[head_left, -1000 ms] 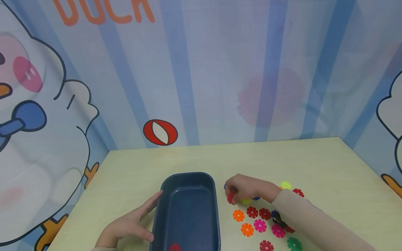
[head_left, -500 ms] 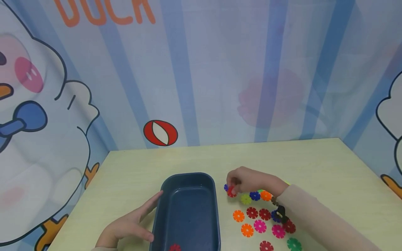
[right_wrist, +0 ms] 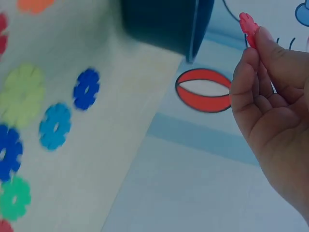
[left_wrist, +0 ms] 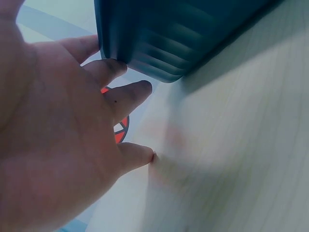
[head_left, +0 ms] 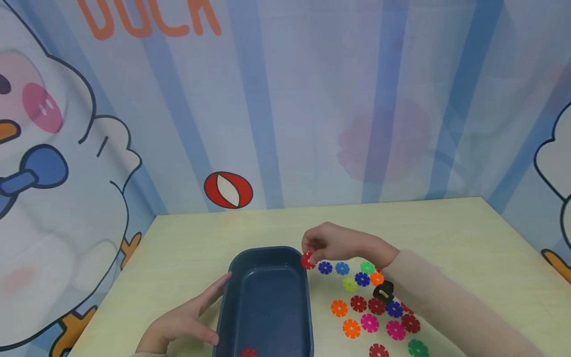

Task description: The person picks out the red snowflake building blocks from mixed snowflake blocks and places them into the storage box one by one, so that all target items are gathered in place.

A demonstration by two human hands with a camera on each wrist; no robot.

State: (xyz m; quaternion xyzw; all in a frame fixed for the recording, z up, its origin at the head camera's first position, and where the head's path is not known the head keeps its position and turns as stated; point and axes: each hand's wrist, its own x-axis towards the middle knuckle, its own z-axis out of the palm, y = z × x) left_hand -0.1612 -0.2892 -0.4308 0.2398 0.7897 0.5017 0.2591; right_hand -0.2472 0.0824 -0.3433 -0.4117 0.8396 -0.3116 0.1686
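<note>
My right hand [head_left: 332, 242] pinches a red notched plastic disc [right_wrist: 248, 29] between thumb and fingertips, at the far right corner of a dark blue rectangular tray [head_left: 269, 297]. In the head view the disc overlaps the tray's rim. My left hand [head_left: 183, 320] lies along the tray's left side, fingers spread and straight, touching its outer wall [left_wrist: 145, 43]. Another red disc [head_left: 248, 352] is inside the tray near its front end. Right of the tray lie a dark blue disc [head_left: 325, 267] and a light blue disc [head_left: 342, 268], nearest below my right hand.
Several more discs lie scattered on the pale table [head_left: 200, 233], among them orange [head_left: 339, 308], pink [head_left: 369, 322], yellow-green [head_left: 350, 284] and green [head_left: 418, 347]. A black wrist strap piece [head_left: 383, 291] hangs at the right sleeve. A printed cloth backdrop [head_left: 312, 99] rises behind the table.
My right hand has lifted the red disc from the table and carried it left and away from me to the tray's corner. The left hand and the tray have stayed put.
</note>
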